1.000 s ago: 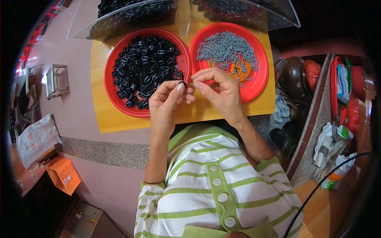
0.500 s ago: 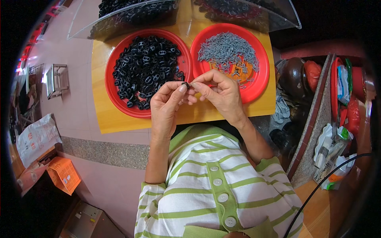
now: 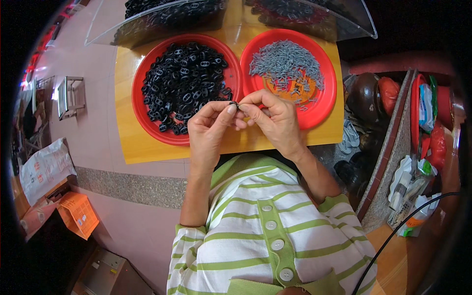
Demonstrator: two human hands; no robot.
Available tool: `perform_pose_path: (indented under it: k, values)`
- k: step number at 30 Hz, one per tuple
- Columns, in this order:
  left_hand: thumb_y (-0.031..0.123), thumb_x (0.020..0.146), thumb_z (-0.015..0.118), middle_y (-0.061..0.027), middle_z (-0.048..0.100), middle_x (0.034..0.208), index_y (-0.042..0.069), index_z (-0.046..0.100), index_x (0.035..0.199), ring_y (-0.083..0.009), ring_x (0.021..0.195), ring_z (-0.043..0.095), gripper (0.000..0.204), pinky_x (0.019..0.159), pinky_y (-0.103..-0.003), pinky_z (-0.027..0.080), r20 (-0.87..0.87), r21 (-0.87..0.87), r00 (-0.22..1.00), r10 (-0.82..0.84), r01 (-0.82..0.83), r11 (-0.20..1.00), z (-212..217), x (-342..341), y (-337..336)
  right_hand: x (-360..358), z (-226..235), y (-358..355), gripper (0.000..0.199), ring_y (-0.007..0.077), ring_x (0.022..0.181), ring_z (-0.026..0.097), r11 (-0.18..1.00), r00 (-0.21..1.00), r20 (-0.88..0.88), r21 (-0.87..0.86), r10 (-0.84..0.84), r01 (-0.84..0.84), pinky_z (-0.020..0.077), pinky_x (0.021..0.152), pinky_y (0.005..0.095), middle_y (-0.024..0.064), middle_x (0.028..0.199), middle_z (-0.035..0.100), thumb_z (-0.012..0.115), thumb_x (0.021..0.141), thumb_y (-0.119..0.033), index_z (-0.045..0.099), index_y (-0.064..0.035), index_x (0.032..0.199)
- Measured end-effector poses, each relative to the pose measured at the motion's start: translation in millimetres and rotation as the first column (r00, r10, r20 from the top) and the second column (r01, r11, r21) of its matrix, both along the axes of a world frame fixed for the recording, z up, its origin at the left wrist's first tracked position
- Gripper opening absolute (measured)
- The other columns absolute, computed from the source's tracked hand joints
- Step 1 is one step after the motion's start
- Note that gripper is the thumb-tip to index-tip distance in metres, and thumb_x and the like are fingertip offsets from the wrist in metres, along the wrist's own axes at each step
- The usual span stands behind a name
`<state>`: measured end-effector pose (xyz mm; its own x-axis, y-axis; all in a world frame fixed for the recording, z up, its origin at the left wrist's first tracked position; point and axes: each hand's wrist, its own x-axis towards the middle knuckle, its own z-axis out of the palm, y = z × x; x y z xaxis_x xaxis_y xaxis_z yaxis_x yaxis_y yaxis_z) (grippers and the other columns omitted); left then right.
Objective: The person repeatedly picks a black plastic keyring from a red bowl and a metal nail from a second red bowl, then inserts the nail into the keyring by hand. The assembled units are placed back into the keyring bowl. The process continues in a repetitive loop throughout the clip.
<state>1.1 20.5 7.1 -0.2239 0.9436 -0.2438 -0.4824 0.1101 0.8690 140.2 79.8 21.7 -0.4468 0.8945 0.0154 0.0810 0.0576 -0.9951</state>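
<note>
Nothing much has shifted in the last second: my left hand (image 3: 212, 129) and right hand (image 3: 276, 118) are still bunched together just my side of the red plate of black oval pieces (image 3: 147, 83), fingertips pinched tight on one small black piece (image 3: 234, 104). So I reckon I'm still fiddling with this same one. Just beside that plate on the right sits the red plate of grey pins (image 3: 328, 78), untouched, and past both the clear plastic bins (image 3: 354, 19).
</note>
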Motion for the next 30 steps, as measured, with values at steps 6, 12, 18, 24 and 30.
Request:
perform_pose_path:
  k: [6,12,18,24,30]
  values:
    - [0.008,0.091,0.057,-0.0109,0.067,0.083,-0.004,0.061,0.093,-0.0140,0.070,0.065,0.012,0.065,-0.023,0.052,-0.008,-0.009,1.000,-0.030,0.030,1.000,0.3,-2.1,4.9,0.8,-8.4,0.7,0.008,0.0050,0.068,0.061,0.996,0.998,-0.050,-0.081,-0.032,0.028,0.0508,0.058,0.0214,0.0014,0.075,0.065,0.062,0.088,-0.009,0.062,-0.0013,0.091]
    - [0.009,0.092,0.056,-0.0119,0.067,0.084,-0.004,0.060,0.094,-0.0149,0.070,0.065,0.014,0.066,-0.025,0.052,0.111,-0.006,0.993,-0.032,0.033,0.999,2.0,-5.8,3.9,-4.8,-3.4,-1.2,0.010,0.0054,0.068,0.061,0.993,0.987,-0.143,-0.102,-0.075,0.060,0.0506,0.058,0.0212,0.0019,0.076,0.066,0.062,0.088,-0.010,0.063,-0.0019,0.093]
    - [0.009,0.092,0.056,-0.0117,0.067,0.085,-0.004,0.061,0.094,-0.0142,0.071,0.065,0.014,0.066,-0.024,0.052,0.048,-0.003,0.998,-0.047,0.047,0.999,-0.6,-5.9,0.0,0.1,-2.0,1.8,0.010,0.0062,0.068,0.062,0.998,1.000,-0.010,-0.061,0.004,-0.004,0.0507,0.058,0.0215,0.0022,0.076,0.066,0.062,0.088,-0.010,0.063,-0.0014,0.093]
    - [0.009,0.092,0.057,-0.0112,0.067,0.084,-0.004,0.061,0.094,-0.0133,0.070,0.064,0.014,0.065,-0.023,0.051,0.056,0.003,0.997,-0.050,0.050,0.999,-1.2,-7.6,-0.1,-3.7,-0.4,-0.8,0.008,0.0060,0.065,0.061,1.000,1.000,-0.025,-0.019,-0.014,0.013,0.0507,0.057,0.0219,0.0021,0.075,0.065,0.061,0.089,-0.008,0.063,-0.0011,0.092]
    - [0.007,0.091,0.056,-0.0102,0.066,0.082,-0.003,0.060,0.096,-0.0122,0.068,0.062,0.012,0.063,-0.022,0.049,0.063,-0.004,0.998,-0.011,0.011,1.000,-2.5,-5.4,-1.7,-9.0,-5.3,-3.6,0.006,0.0054,0.065,0.060,1.000,0.999,-0.041,-0.001,-0.020,0.020,0.0504,0.057,0.0207,0.0026,0.073,0.064,0.060,0.088,-0.005,0.062,-0.0004,0.091]
